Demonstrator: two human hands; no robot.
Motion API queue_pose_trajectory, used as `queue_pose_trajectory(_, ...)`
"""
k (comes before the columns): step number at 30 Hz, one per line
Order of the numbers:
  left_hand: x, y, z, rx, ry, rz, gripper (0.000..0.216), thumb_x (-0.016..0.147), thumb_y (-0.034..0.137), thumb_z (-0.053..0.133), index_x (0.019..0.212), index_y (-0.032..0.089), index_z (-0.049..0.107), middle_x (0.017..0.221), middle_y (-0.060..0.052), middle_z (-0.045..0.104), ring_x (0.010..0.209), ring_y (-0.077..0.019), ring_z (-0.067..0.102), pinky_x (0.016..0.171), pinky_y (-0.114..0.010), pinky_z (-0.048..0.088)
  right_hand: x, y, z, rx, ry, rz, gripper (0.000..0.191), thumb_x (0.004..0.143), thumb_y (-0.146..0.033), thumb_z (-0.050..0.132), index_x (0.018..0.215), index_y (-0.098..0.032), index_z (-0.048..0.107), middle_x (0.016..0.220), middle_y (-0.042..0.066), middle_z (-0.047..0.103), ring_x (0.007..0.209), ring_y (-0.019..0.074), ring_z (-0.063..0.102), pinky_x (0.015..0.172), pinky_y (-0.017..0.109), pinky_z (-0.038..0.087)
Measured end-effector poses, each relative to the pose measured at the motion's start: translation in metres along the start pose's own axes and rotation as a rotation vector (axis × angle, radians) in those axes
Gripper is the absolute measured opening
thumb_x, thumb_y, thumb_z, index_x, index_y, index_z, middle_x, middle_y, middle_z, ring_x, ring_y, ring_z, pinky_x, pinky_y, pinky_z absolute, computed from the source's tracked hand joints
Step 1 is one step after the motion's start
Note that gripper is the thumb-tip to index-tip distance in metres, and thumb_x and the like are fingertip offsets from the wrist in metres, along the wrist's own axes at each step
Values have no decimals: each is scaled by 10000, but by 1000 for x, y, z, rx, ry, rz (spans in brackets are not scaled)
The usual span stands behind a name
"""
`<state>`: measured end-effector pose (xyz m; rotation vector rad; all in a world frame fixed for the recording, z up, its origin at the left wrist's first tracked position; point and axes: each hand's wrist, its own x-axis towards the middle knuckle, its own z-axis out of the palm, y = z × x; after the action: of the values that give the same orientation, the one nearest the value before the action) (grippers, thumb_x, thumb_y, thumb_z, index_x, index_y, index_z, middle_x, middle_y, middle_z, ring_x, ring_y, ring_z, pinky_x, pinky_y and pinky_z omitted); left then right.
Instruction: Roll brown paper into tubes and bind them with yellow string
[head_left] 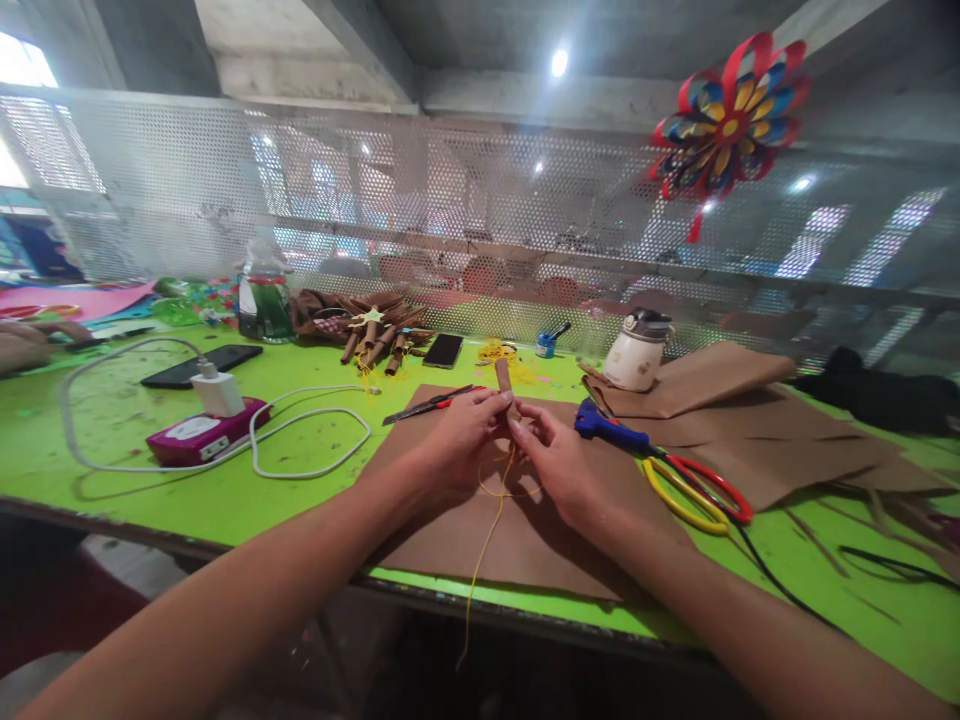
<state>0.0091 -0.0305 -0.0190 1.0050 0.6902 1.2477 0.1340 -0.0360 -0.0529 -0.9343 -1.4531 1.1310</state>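
My left hand pinches a small rolled tube of brown paper whose top end sticks up above the fingers. From the other side my right hand closes its fingertips on the tube's lower part. A yellow string hangs from between the hands, loops once and trails over the table's front edge. Beneath both hands lies a sheet of brown paper. A utility knife rests by my left hand. Beside my right forearm are a blue glue gun and scissors with red and yellow handles.
Brown paper sheets and a white flask stand at right. Behind lie finished paper rolls, a phone, yellow string and a blue jar. A purple power strip with white cable is left. Another person's hand shows far left.
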Motion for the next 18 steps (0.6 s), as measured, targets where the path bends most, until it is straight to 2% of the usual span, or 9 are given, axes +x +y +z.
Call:
queue_pose_trajectory(4,1,-2,-2,-19,44,-3,83,736,158,626,702,117,562,676,-16,589,559,-81,542,554,-198,420,-2,0,2,75,-3,62,479,713,-486,646,1079,-184,577,728,-1,578,583,121,495,503,243,382)
queue_pose_trajectory(8,5,-8,-8,-18,22,-26,100,754,189,603,699,124,550,654,-19,585,543,-93,545,531,-210,427,-5,1,5,167,-10,104,468,705,-497,646,1050,-189,573,741,-11,579,557,101,485,478,225,365)
queue_pose_trajectory(14,9,-14,-12,-39,-34,-43,79,773,183,573,728,133,532,638,-37,581,506,-123,547,463,-234,426,-6,4,6,211,-27,91,465,706,-449,660,1068,-180,548,689,-24,565,563,107,502,488,225,379)
queue_pose_trajectory(18,5,-9,-8,-63,-24,-36,71,767,169,601,789,142,540,680,-28,588,538,-106,558,501,-220,443,-4,3,4,181,5,61,453,716,-417,650,1080,-167,547,656,-28,557,554,114,510,488,231,382)
